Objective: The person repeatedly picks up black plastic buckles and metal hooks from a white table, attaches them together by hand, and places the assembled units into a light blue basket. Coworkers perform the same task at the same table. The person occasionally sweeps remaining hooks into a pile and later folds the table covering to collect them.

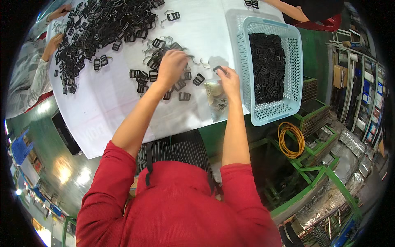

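Note:
Over the white-covered table (pixel 111 115), my right hand (pixel 231 84) pinches a black slotted buckle (pixel 218 68) between thumb and fingers. My left hand (pixel 172 68) is closed above a small heap of black buckles (pixel 142 78), many with thin wire hooks. A dark sliver shows at its fingertips, but blur hides what it is. Between my two hands runs a thin bent wire (pixel 200 63); which hand it belongs to I cannot tell. Below my right hand lies a clear plastic bag (pixel 214 103) with small pale and metallic pieces inside.
Right of my hand stands a light blue perforated basket (pixel 294 82) holding many black buckles. A large pile of buckles with wires (pixel 111 20) covers the far left. Another person's hands (pixel 53 43) work at the left edge; an arm (pixel 290 9) reaches in at the far right.

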Action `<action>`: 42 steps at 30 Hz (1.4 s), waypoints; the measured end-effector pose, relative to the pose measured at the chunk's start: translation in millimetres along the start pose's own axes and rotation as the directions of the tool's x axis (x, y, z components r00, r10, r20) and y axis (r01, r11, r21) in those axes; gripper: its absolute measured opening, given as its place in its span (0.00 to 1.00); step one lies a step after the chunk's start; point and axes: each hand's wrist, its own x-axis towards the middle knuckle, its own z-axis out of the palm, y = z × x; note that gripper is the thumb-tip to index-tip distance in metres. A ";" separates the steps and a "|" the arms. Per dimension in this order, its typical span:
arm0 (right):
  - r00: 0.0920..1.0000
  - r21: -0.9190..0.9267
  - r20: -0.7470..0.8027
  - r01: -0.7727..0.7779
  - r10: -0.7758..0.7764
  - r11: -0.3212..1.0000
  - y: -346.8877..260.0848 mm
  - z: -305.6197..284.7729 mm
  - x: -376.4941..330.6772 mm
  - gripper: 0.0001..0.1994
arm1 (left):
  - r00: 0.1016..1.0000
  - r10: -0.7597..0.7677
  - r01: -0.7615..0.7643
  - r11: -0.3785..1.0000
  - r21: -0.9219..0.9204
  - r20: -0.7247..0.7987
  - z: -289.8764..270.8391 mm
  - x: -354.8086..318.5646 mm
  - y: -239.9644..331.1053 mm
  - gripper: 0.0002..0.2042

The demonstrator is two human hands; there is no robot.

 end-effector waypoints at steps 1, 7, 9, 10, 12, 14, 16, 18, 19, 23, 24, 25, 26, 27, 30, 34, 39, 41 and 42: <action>0.997 0.193 0.068 -0.058 0.045 0.980 -2.3 -6.0 -5.3 0.14 | 0.983 -0.181 0.169 0.927 -0.334 -0.007 -1.8 -2.7 -6.5 0.11; 0.964 0.056 0.266 -0.018 0.003 0.998 5.1 25.4 3.7 0.16 | 0.842 -0.206 0.536 0.198 -0.821 0.499 -59.7 -7.4 -23.9 0.14; 0.987 -0.554 0.098 0.160 -0.126 0.817 -27.5 50.9 -13.9 0.17 | 0.815 -0.305 0.580 0.448 -0.681 0.493 -62.3 -14.1 -33.3 0.14; 0.976 -0.682 0.085 0.205 -0.202 0.702 -27.1 57.8 -16.6 0.22 | 0.826 -0.385 0.557 0.669 -0.493 0.412 -57.1 -14.4 -44.7 0.14; 0.985 -0.751 0.086 0.164 -0.152 0.640 -10.0 65.9 -9.8 0.23 | 0.829 -0.412 0.559 0.581 -0.592 0.378 -59.5 -12.3 -43.5 0.14; 0.986 -0.745 0.103 0.163 -0.130 0.647 -5.1 65.4 -2.8 0.22 | 0.819 -0.436 0.562 0.481 -0.672 0.373 -73.8 -3.0 -35.9 0.14; 0.981 -0.654 0.149 0.193 -0.125 0.732 -12.7 59.5 -1.9 0.19 | 0.865 -0.412 0.488 0.561 -0.668 0.286 -79.8 -5.4 -44.5 0.14; 0.961 -0.403 0.274 0.155 -0.042 0.902 -10.7 49.5 8.9 0.15 | 0.837 -0.369 0.510 0.258 -0.820 0.405 -96.0 -7.2 -57.1 0.14; 0.941 -0.266 0.339 0.113 -0.017 0.957 -10.2 43.8 14.7 0.13 | 0.828 -0.327 0.508 0.093 -0.857 0.455 -102.7 -5.5 -60.0 0.14; 0.904 0.639 0.418 -0.226 -0.085 0.735 -36.8 44.6 25.3 0.05 | 0.819 -0.411 0.454 0.038 -0.890 0.400 -106.5 3.5 -91.8 0.13; 0.912 0.647 0.405 -0.229 -0.073 0.727 -31.5 48.1 35.3 0.04 | 0.743 -0.576 0.536 0.207 -0.819 0.340 -96.4 15.2 -91.6 0.13; 0.908 0.540 0.418 -0.232 -0.019 0.809 -34.1 52.5 43.4 0.05 | 0.720 -0.679 0.593 0.498 -0.632 0.141 -85.7 27.5 -81.4 0.15; 0.906 0.424 0.422 -0.232 0.036 0.875 -36.9 58.8 50.6 0.06 | 0.796 -0.603 0.539 0.744 -0.394 -0.051 -78.8 34.9 -72.3 0.14; 0.903 0.301 0.419 -0.236 0.094 0.924 -38.7 66.5 54.2 0.07 | 0.864 -0.463 0.454 0.886 -0.088 -0.200 -74.3 40.2 -65.9 0.13; 0.927 -0.385 0.248 0.360 -0.280 0.850 -44.2 97.5 44.7 0.15 | 0.918 -0.346 0.382 0.903 0.196 -0.193 -63.5 48.0 -64.0 0.15; 0.924 -0.512 0.285 0.371 -0.254 0.775 -47.6 92.7 45.2 0.16 | 0.906 -0.420 0.416 0.871 -0.259 0.043 -82.4 51.5 -80.1 0.12; 0.916 0.384 0.389 -0.060 -0.102 0.922 -80.1 75.4 75.4 0.05 | 0.885 -0.445 0.445 0.895 -0.036 -0.138 -87.1 41.8 -69.9 0.13; 0.943 0.296 0.319 -0.009 -0.089 0.955 -94.6 88.1 109.0 0.09 | 0.935 -0.239 0.270 0.959 0.090 -0.261 -61.7 37.7 -71.3 0.14; 0.963 0.195 0.265 -0.001 -0.052 0.981 -100.1 94.9 131.9 0.11 | 0.938 -0.233 0.266 0.958 0.105 -0.256 -52.8 41.1 -63.9 0.15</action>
